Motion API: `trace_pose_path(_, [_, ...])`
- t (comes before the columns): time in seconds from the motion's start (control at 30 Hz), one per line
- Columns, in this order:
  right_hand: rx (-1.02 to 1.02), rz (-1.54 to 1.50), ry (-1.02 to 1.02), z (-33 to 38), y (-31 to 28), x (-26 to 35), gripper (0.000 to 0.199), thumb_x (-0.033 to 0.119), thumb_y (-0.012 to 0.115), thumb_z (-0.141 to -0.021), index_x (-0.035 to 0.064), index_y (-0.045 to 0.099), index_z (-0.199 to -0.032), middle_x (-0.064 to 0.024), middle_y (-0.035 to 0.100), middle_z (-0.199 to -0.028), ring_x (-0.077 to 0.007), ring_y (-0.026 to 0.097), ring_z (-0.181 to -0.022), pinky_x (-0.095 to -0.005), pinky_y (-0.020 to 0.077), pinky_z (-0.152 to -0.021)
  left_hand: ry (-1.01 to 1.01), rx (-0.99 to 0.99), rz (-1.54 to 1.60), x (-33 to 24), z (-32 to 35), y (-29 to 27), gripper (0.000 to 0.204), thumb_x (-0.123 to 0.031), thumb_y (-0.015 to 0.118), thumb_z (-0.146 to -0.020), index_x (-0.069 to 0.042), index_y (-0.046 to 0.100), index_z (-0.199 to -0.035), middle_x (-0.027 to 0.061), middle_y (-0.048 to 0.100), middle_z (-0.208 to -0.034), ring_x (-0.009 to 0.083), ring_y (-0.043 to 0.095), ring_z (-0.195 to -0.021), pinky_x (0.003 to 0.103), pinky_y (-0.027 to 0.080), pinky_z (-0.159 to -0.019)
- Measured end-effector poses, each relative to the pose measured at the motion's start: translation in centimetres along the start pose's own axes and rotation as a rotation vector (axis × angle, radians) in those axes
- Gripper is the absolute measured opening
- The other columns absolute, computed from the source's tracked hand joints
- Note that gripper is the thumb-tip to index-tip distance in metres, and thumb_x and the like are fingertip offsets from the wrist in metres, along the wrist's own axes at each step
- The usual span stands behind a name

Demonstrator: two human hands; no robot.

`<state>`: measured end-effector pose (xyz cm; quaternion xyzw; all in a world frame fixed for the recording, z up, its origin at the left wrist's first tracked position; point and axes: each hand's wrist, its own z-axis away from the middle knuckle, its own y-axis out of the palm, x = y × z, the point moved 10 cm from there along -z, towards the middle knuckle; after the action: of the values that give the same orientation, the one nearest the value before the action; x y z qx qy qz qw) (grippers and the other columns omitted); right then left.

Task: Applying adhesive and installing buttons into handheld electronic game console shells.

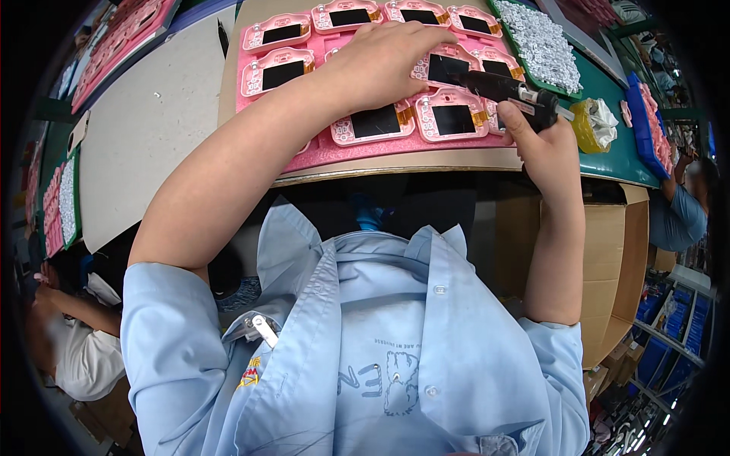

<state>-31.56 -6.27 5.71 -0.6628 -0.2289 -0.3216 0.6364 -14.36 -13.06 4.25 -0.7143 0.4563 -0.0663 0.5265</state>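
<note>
Two hands busy: my left hand [388,64] lies flat, fingers spread, pinning a pink screen housing [443,67] in the pink foam tray [319,152] on the table [251,76] so it can't shift, right hand [544,144] wraps the black electric screwdriver [506,90], tip angled onto it.

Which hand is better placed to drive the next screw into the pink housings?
Probably the right hand: it grips the black electric screwdriver, tip over a pink housing. The left hand lies flat, steadying them.
</note>
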Motion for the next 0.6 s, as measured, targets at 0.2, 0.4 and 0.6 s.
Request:
trace_pose_path(0.2, [0.02,0.013,-0.071,0.5,-0.4,0.1,0.042,0.039,0.072,-0.083,-0.0032,0.071,-0.086,-0.0093,0.065,-0.062,-0.0162,0.055,-0.05,-0.0261,0.0416,-0.047,0.042,-0.038,-0.12,-0.1,-0.2,-0.1,0.059,-0.014,0.073,-0.075,-0.02,0.052,-0.13,0.0053,0.063,-0.113,0.0261,0.061,-0.104,0.042,0.044,-0.09])
trace_pose_path(0.4, [0.005,0.167,-0.112,0.8,-0.3,1.3,0.042,0.038,0.072,-0.083,-0.0039,0.07,-0.082,-0.0085,0.063,-0.06,-0.0161,0.052,-0.048,-0.0275,0.0393,-0.045,0.042,-0.017,-0.126,-0.4,-0.3,-0.2,0.058,-0.017,0.074,-0.075,-0.021,0.052,-0.129,0.0042,0.063,-0.111,0.0254,0.061,-0.102,0.041,0.043,-0.09])
trace_pose_path(0.6, [-0.038,0.157,-0.18,0.7,-0.4,1.8,0.042,0.038,0.071,-0.083,-0.003,0.068,-0.079,-0.0076,0.061,-0.057,-0.0159,0.05,-0.046,-0.0277,0.038,-0.045,0.026,-0.038,-0.185,-0.9,0.0,-0.5,0.056,-0.018,0.074,-0.076,-0.02,0.052,-0.127,0.0043,0.064,-0.109,0.0255,0.061,-0.101,0.042,0.043,-0.09])
